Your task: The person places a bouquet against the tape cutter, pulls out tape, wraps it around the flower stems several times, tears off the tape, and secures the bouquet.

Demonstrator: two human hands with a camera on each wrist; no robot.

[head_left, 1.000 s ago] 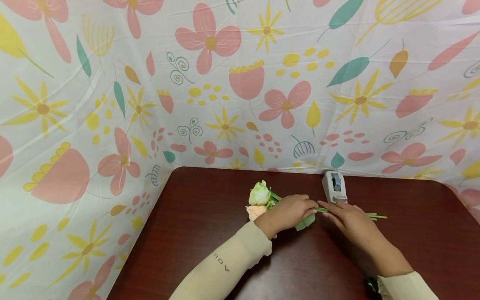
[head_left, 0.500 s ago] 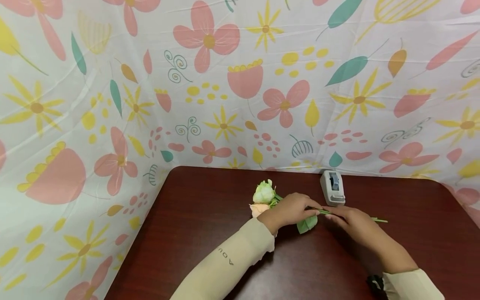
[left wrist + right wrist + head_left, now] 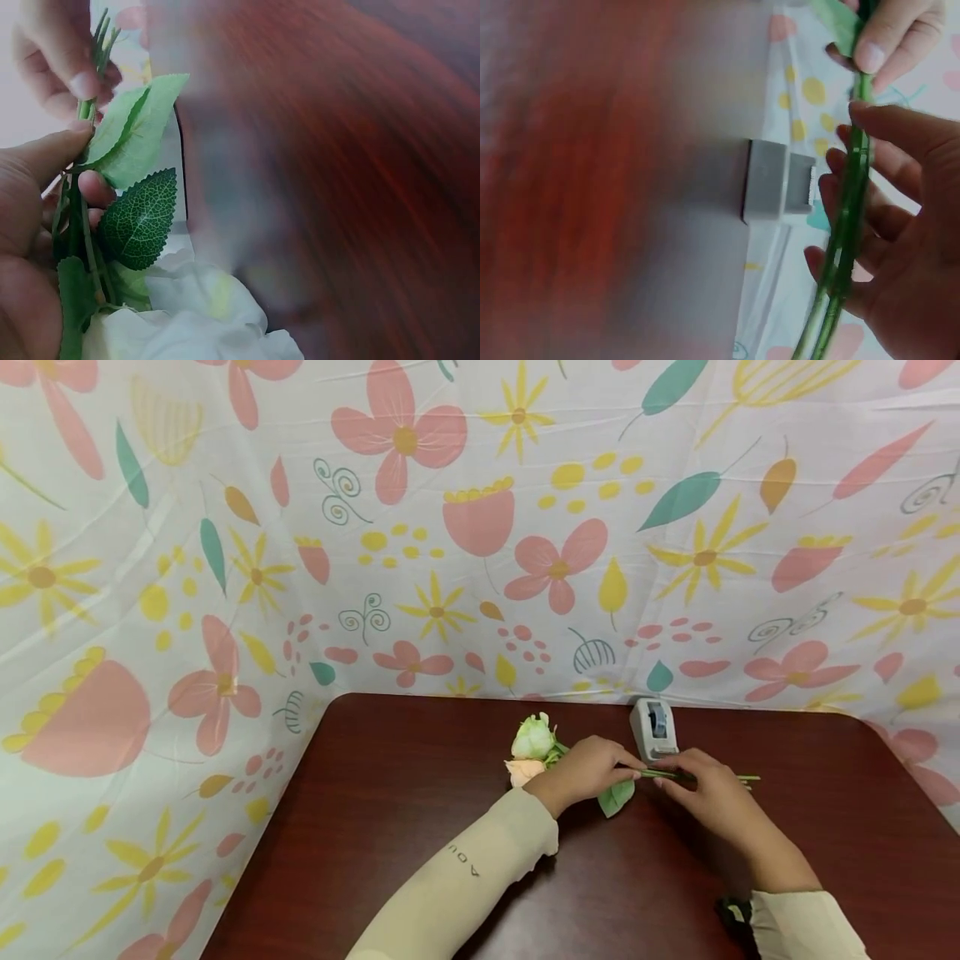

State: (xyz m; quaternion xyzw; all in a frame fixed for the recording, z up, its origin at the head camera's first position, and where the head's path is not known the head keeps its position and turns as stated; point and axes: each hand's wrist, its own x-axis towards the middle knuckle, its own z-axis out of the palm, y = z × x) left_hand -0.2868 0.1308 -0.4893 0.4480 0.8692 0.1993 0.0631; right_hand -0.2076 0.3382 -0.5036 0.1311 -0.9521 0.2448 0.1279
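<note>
Several artificial flowers are held together as a bunch, with a pale green bloom (image 3: 533,737) and a peach bloom (image 3: 523,772) at the left end. My left hand (image 3: 588,772) grips the stems just below the blooms, thumb and fingers curled round them. Further along, my right hand (image 3: 708,795) holds the green stems (image 3: 845,225) between thumb and curled fingers. The cut ends stick out to its right. Green leaves (image 3: 139,127) hang by the left hand, and white petals (image 3: 195,319) show below it in the left wrist view.
A light grey tape dispenser (image 3: 655,729) stands near the table's back edge, just beyond the right hand. The dark red-brown table (image 3: 405,760) meets a flower-printed cloth (image 3: 465,568) behind and on the left. A small dark object (image 3: 735,912) lies by the right sleeve.
The bunch has shifted slightly, and its blooms are a little further right relative to the table. Both hands keep their hold on the stems. The head view has turned slightly.
</note>
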